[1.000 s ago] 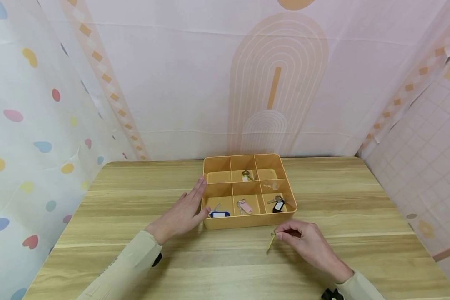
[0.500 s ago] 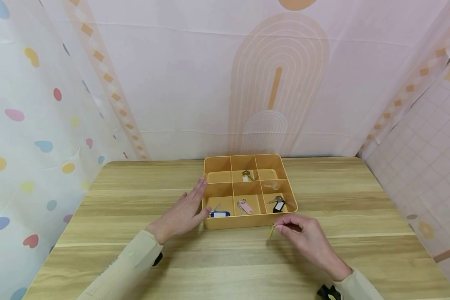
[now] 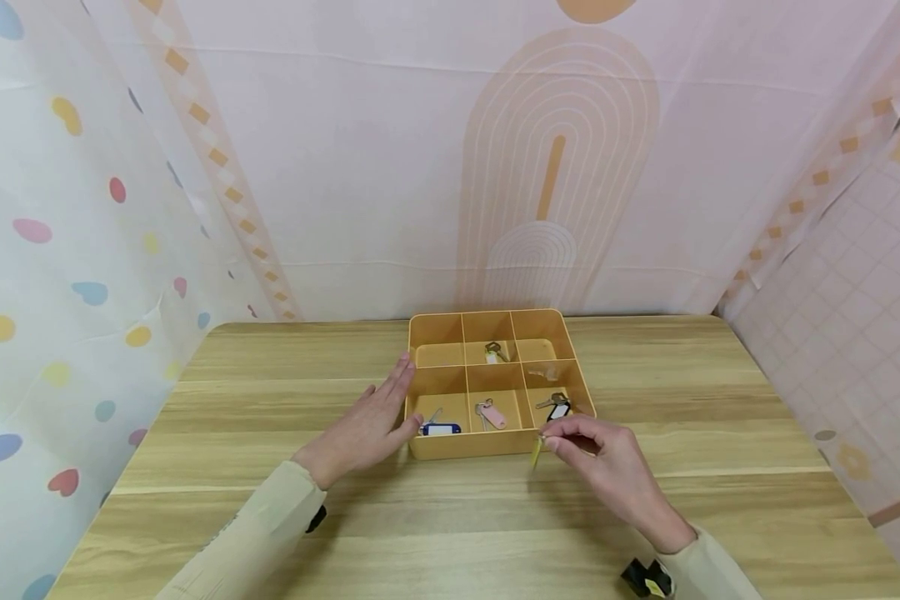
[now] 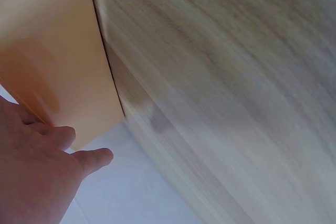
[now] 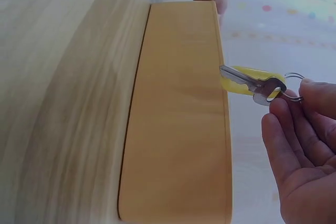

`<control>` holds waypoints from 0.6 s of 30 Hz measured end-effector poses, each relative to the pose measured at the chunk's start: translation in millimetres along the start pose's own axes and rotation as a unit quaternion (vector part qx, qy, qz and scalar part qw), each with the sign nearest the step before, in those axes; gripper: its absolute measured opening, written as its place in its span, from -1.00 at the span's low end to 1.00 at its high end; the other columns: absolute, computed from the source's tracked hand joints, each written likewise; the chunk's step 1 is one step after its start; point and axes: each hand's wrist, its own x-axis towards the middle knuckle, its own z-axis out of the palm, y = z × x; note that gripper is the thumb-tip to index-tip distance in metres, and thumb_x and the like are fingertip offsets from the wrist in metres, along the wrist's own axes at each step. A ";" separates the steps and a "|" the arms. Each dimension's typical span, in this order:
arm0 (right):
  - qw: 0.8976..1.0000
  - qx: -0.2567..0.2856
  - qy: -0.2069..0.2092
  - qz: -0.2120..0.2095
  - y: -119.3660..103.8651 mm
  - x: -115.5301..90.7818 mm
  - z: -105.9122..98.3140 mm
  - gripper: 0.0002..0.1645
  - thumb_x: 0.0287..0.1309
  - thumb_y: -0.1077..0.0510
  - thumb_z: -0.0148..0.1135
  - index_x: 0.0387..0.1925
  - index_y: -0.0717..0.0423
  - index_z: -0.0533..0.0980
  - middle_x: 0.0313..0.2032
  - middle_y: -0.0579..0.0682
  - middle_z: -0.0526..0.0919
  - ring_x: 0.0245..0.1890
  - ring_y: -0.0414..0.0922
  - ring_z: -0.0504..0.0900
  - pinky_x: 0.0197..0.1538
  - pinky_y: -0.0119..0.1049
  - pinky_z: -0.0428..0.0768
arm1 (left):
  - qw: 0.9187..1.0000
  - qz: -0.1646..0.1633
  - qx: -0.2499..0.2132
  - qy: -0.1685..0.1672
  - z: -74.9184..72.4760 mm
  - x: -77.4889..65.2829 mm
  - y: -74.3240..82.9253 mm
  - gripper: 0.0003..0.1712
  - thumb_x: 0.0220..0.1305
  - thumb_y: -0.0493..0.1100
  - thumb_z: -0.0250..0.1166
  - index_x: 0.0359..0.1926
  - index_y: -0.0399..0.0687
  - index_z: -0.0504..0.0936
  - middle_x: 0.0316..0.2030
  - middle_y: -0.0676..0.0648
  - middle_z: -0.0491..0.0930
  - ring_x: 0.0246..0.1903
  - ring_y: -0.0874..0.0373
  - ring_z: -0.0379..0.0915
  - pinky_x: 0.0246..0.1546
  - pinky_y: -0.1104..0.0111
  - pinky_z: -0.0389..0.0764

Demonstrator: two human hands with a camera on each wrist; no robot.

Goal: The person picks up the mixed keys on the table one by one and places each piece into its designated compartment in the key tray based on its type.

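Observation:
A yellow-orange box with six-way dividers (image 3: pixel 465 446) stands on the table. My left hand (image 3: pixel 360 435) rests against its left side with fingers extended; the left wrist view shows that hand (image 4: pixel 37 166) at the box wall. At the box's front right corner, my right hand (image 3: pixel 607 467) pinches the split ring of a key (image 5: pixel 257 85) with a yellow tag (image 5: pixel 231 85). Key and tag hang down before the front wall, near the rim. Inside the front compartments lie keys with a blue tag (image 3: pixel 441 429), a pink tag (image 3: pixel 492 414) and a black-and-white tag (image 3: pixel 559 410).
The back middle compartment has another key with a yellow-and-white tag (image 3: pixel 492 353). Wood-grain table (image 3: pixel 450 533) surrounds the box. Behind it hangs a patterned cloth (image 3: pixel 345 192), with more cloth at both sides.
My right hand has moved up and slightly left with the yellow-tagged key, from in front of the box to its front rim. The left hand and the box have stayed in place.

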 end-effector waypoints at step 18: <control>1.000 0.016 0.018 0.009 -10.7 9.6 2.1 -0.96 0.35 0.16 0.38 -0.24 -0.03 0.73 -0.13 -0.17 0.79 -0.14 -0.19 0.74 -0.14 -0.36 0.73 | 1.000 -0.002 -0.003 -0.002 -0.3 0.7 1.3 -0.09 0.63 0.12 -0.02 0.63 -0.32 -0.20 0.65 -0.19 -0.34 0.62 -0.07 -0.29 0.51 -0.23 0.04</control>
